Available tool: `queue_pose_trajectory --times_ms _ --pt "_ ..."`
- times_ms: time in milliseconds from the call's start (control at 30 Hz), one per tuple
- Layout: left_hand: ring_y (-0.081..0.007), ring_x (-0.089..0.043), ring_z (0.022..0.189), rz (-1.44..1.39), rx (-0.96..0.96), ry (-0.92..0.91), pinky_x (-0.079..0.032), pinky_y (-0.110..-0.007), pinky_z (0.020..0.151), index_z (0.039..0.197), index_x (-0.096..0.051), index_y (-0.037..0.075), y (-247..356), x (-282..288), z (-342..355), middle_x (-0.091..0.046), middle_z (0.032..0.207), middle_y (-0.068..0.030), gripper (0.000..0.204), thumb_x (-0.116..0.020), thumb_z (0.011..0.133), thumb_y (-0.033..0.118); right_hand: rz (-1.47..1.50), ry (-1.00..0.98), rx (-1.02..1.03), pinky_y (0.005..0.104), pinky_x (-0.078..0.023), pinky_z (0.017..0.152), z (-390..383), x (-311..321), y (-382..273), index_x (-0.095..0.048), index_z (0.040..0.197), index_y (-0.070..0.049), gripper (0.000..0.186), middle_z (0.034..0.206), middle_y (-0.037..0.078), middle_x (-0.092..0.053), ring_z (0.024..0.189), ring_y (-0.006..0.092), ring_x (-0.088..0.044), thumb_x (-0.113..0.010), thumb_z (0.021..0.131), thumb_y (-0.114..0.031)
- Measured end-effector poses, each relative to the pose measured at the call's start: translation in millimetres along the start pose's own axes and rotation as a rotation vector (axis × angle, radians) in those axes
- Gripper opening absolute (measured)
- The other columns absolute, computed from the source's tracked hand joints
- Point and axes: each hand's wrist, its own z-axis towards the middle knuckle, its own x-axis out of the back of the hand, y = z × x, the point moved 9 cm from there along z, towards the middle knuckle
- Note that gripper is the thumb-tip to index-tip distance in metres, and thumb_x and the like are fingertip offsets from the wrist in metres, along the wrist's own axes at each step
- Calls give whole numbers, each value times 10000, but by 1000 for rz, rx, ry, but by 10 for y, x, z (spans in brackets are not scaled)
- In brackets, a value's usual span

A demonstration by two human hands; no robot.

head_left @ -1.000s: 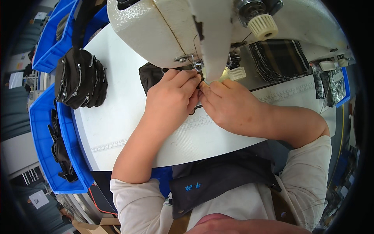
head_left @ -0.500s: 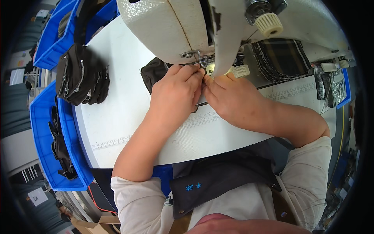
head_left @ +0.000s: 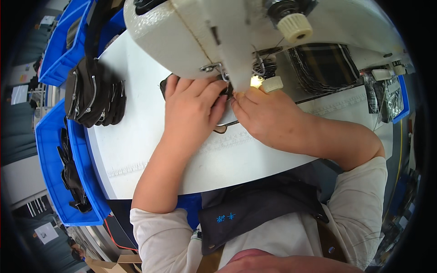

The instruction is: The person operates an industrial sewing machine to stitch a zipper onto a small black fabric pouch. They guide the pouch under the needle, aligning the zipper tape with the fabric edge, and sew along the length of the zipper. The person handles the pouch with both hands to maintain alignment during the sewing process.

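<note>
Beneath the head of a white sewing machine (head_left: 168,41), both my hands work at a dark brown fabric piece (head_left: 226,90), mostly hidden under my fingers. My left hand (head_left: 189,107) lies over it, fingers bent and pressing it to the bed, thumb near its right edge. Close to the needle area, my right hand (head_left: 268,113) is closed in a pinch on the edge of the same piece, its fingertips almost meeting the left hand's. A small brown loop (head_left: 220,129) sticks out below the left thumb. A lamp (head_left: 256,81) glows beside the presser foot.
Stacked dark zippered pouches (head_left: 93,98) stand at the left of the white table (head_left: 136,141). Blue bins (head_left: 50,159) line the left side. Plaid fabric pieces (head_left: 323,68) lie right of the needle, with plastic-wrapped items (head_left: 389,98) farther right. A printed ruler (head_left: 125,170) crosses the table.
My left hand has shifted left and its fingers are more spread over the fabric. The right hand has moved slightly left. The machine appears shifted left in view, and the lamp shows more.
</note>
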Motion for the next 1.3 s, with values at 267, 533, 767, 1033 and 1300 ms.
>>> queue_pose_trajectory --times_ms 267,533,767,1033,1300 --pt "-242 -672 877 -372 240 -205 -506 -339 807 1080 -718 55 -407 -206 -87 -723 964 -94 207 -631 909 -24 21 127 -39 332 -497 745 13 20 47 -695 923 -35 147 890 53 -654 901 184 -642 -680 826 -144" --pt "-196 -604 992 -499 188 -342 -465 -316 930 1051 -722 48 -348 -228 -106 -666 989 -48 231 -600 898 -74 87 111 -48 338 -496 759 -2 -1 81 -681 954 -24 168 914 63 -657 921 195 -649 -669 834 -141" --pt "-186 -589 1049 -622 234 -321 -460 -321 965 1113 -675 36 -417 -324 -144 -654 1077 -65 257 -631 869 -31 72 121 -34 355 -493 750 -13 -14 74 -684 932 -45 146 890 53 -663 908 201 -647 -684 826 -146" --pt "-216 -645 932 -397 306 -15 -540 -367 796 1087 -655 7 -330 -326 -136 -681 1044 -108 247 -698 844 -8 47 110 -31 357 -489 736 -9 -30 64 -696 913 -61 140 881 49 -669 910 206 -647 -700 817 -163" --pt "-296 -681 878 64 108 102 -453 -408 816 970 -715 74 -159 -139 -51 -738 958 -81 232 -773 751 23 12 114 -16 342 -486 739 10 -40 33 -704 909 -67 135 907 49 -669 928 202 -641 -696 820 -169"
